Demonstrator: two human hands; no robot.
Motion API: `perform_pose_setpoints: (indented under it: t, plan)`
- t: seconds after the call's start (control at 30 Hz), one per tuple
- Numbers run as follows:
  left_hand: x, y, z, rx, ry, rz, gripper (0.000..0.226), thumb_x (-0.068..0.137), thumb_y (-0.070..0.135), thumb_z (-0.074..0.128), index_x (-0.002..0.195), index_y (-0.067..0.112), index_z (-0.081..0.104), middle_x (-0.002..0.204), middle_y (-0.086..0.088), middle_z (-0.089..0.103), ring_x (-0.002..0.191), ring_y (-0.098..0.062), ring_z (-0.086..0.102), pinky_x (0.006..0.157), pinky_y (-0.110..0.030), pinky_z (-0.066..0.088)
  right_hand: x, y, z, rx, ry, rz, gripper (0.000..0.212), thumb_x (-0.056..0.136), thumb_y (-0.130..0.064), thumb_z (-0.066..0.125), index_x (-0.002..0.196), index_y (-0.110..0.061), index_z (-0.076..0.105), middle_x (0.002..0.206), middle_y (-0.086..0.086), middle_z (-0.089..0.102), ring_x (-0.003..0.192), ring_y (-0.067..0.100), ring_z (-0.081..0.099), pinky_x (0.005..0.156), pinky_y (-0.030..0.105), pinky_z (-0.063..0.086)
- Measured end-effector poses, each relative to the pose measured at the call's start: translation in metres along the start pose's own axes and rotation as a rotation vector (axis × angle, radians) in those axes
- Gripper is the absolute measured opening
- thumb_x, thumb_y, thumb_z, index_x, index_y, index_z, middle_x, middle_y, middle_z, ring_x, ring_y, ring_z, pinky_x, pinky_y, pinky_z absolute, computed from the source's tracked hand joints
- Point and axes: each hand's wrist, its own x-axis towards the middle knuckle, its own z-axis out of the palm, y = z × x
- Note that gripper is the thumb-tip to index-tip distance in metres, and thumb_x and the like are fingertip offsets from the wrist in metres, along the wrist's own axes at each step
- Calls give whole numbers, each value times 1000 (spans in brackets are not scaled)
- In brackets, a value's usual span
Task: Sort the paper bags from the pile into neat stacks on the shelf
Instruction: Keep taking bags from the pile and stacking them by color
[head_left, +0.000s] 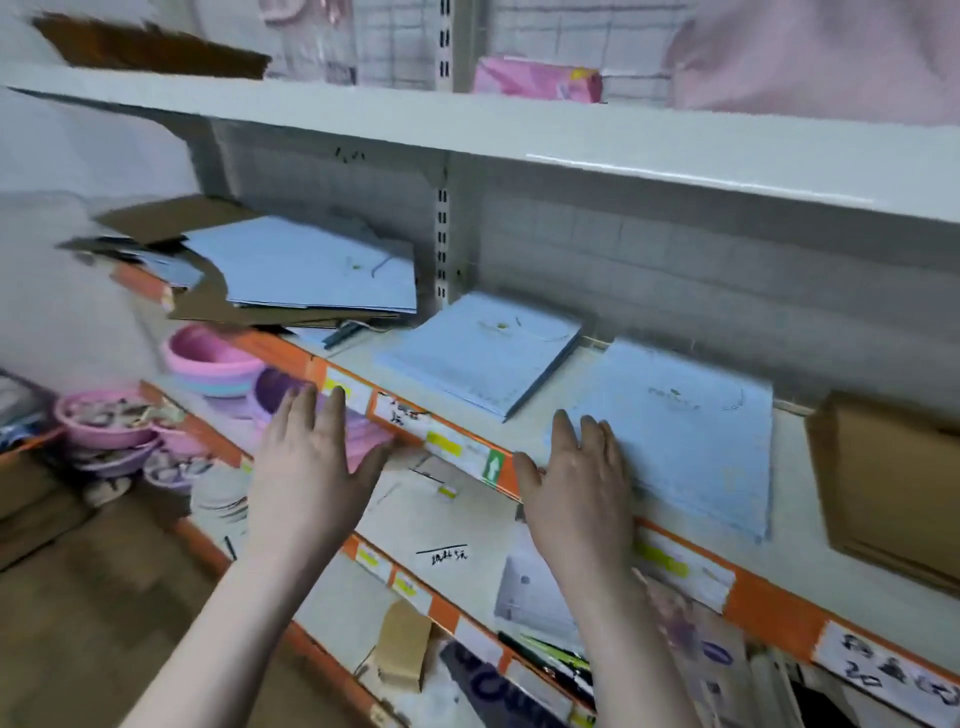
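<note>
Step in hand: squaring the flat pale-blue paper-bag stack (691, 441) on the white metal shelf (530, 426). Right hand (576, 483) flat on its corner; left hand (311, 457) open, empty. Next, probably: fetch from the jumbled blue-and-brown bag pile (291, 275), left.

On the shelf (545, 436), 2 blue bag stacks lie flat: the middle stack (483, 353) and the right stack (685, 431). The right hand (582, 473) rests flat on the right stack's near-left corner. The left hand (311, 457) hovers open before the shelf's orange edge. The pile (291, 275) sits left of the middle stack; brown bags (893, 488) lie right of the right stack.
</note>
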Motion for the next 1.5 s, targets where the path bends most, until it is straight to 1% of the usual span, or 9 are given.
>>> perform_pose_setpoints:
  t: [0.2,0.4,0.53,0.67,0.83,1.03,1.2,1.37,1.5]
  plan:
    - [36,-82,-23,70,73,-64,63,75,28,78,121,-9,55,125,-34,52,118,-51,48,96,-56,40,30,-86,34,56,21,-93,61,93,-39,50,143,-7,35,142,19,38,136,33,27,112,39,21]
    - [88,-144,-12,122,75,-111,63,75,27,77,121,-9,55,125,-35,51,120,-51,47,95,-58,40,83,-139,79,54,6,-130,61,94,-39,48,144,-9,33,145,17,36,138,30,24,112,36,19]
    - [143,-178,4,145,92,-110,60,83,34,67,127,-3,52,136,-29,45,130,-44,37,103,-52,34,133,-169,114,90,39,-97,59,92,-36,53,141,-6,39,140,19,41,134,33,31,109,39,24]
    - [211,-203,23,120,74,-59,57,85,38,65,124,-2,54,133,-30,47,127,-45,40,102,-52,35,190,-197,138,81,45,-60,59,92,-38,52,140,-7,39,135,18,45,129,33,35,106,38,26]
    - [284,-219,45,59,27,-46,61,87,34,62,133,-2,47,141,-28,39,136,-40,30,111,-47,24,245,-219,154,41,27,2,58,92,-38,51,140,-7,39,133,18,45,127,33,36,104,38,27]
    - [342,-228,69,32,-110,2,68,90,47,52,143,7,35,152,-19,25,143,-31,15,114,-37,10,266,-226,165,-35,-47,62,54,96,-42,40,140,-12,34,137,10,40,127,27,34,103,36,29]
    - [391,-237,96,45,-271,204,77,85,64,46,137,8,41,147,-15,33,140,-31,20,113,-42,16,265,-230,179,-39,-63,121,53,96,-46,34,140,-16,30,139,8,35,130,26,29,107,37,27]
    - [428,-237,104,102,-474,349,110,62,89,32,147,18,27,152,-7,26,142,-25,18,114,-43,11,262,-239,196,-77,39,161,81,79,-59,5,135,-13,41,130,13,47,122,31,39,103,41,35]
    - [442,-235,103,113,-448,384,103,63,78,54,144,17,35,132,-12,46,122,-31,41,102,-40,31,261,-247,196,-118,67,229,60,93,-53,24,134,-13,42,125,13,48,118,30,42,100,40,37]
